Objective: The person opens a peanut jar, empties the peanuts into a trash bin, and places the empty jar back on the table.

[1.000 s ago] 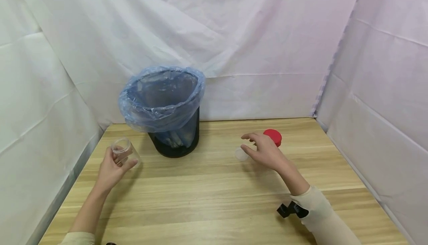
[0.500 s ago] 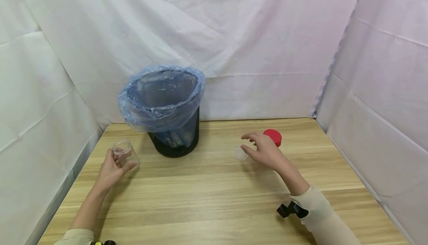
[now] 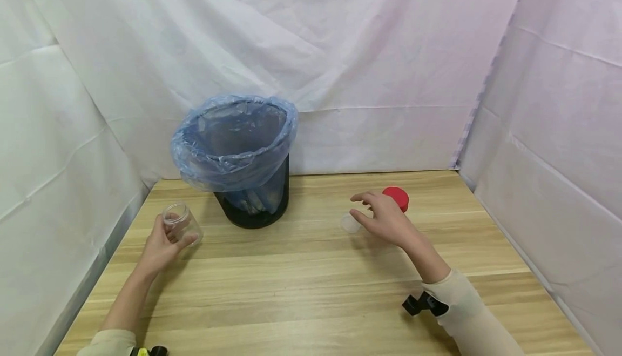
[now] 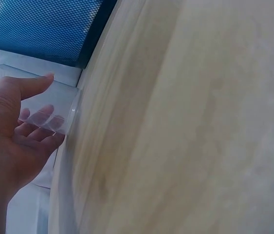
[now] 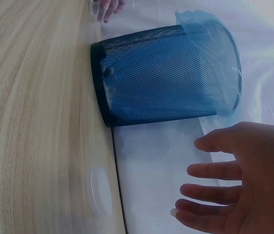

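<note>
Head view: a person's left hand (image 3: 157,245) grips a clear jar (image 3: 187,228); the right hand (image 3: 389,223) hovers over a wooden table (image 3: 291,291), thumb and fingers apart.
From where I stand, the left thumb and fingers clasp opposite sides of the jar (fingertips show through its wall), its mouth upward. A pale disc (image 3: 349,224) lies near the right thumb tip, not touching; a red lid (image 3: 396,196) sits just beyond that hand, partly hidden. A blue-lined mesh bin (image 5: 149,78) stands ahead and rightward of the left hand.
</note>
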